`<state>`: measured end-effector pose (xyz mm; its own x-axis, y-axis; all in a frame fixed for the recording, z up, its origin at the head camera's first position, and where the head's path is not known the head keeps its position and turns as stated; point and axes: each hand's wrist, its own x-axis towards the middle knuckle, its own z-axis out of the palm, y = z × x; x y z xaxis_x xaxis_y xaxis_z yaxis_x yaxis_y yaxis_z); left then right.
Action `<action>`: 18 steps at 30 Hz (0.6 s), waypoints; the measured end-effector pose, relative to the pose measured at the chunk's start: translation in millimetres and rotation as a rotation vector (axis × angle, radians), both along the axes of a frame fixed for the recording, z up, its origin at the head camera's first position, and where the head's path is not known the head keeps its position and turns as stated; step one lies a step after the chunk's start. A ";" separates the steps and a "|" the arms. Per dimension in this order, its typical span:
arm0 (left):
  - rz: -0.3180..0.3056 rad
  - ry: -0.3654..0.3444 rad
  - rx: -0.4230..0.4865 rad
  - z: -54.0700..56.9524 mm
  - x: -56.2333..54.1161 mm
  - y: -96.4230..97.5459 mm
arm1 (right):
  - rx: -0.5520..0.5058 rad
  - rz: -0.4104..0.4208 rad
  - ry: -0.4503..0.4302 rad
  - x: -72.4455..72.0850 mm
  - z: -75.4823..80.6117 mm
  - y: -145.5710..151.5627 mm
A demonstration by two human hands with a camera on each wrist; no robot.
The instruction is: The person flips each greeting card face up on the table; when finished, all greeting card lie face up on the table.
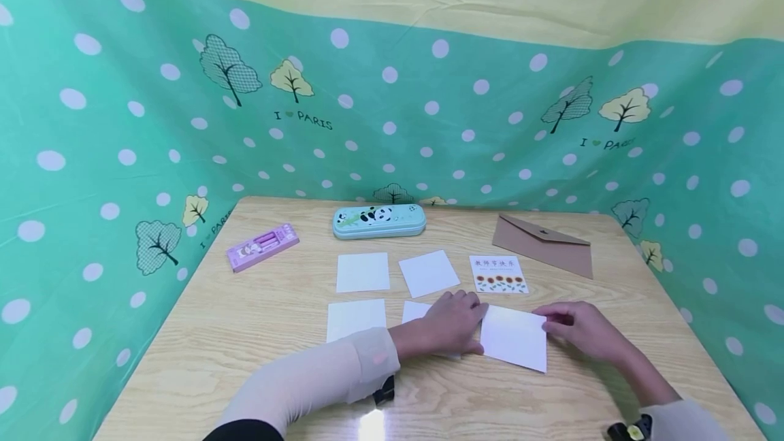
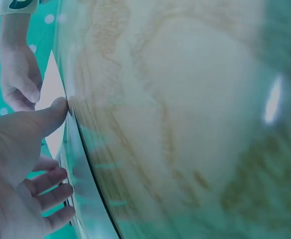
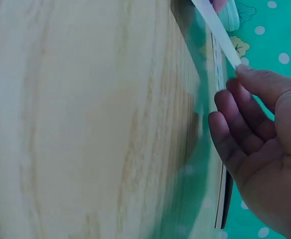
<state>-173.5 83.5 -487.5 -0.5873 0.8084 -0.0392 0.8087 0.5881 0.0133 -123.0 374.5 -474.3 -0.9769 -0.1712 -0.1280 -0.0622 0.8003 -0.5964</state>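
A blank white card [image 1: 513,339] is raised between my two hands. My left hand [image 1: 450,324] holds its left edge, thumb [image 2: 53,117] near the lower corner and fingertips near the upper one. My right hand [image 1: 584,333] pinches its right edge near the upper corner. In the right wrist view the card [image 3: 218,32] appears almost edge-on at the tip of the thumb. Beneath my left hand lies another white card [image 1: 415,309], partly covered. A card printed with sunflowers [image 1: 499,274] lies just behind the raised one.
Left of my hands are white cards [image 1: 363,272], [image 1: 356,318], with a tilted white card [image 1: 429,273] behind. A panda pencil case [image 1: 380,221] and purple box [image 1: 263,248] are at the back; a brown envelope [image 1: 542,245] lies back right on the wooden table [image 1: 202,359].
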 end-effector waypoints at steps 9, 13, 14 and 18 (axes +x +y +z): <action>0.054 -0.009 0.041 6.6 -5.4 4.3 | -0.114 0.008 0.106 0.9 12.5 3.3; 0.019 0.020 0.099 11.8 -10.8 7.6 | -0.146 0.027 0.177 0.9 19.7 5.1; 0.011 0.037 0.110 13.5 -12.0 8.3 | -0.155 0.035 0.188 0.8 21.0 5.8; -0.021 0.098 0.163 16.3 -15.7 10.4 | -0.193 0.052 0.206 1.3 21.8 8.8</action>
<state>-189.1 94.0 -471.2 -0.5645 0.8117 0.1500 0.8230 0.5674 0.0272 -121.7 383.3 -452.6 -0.9682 -0.2233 0.1125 -0.2358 0.6656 -0.7081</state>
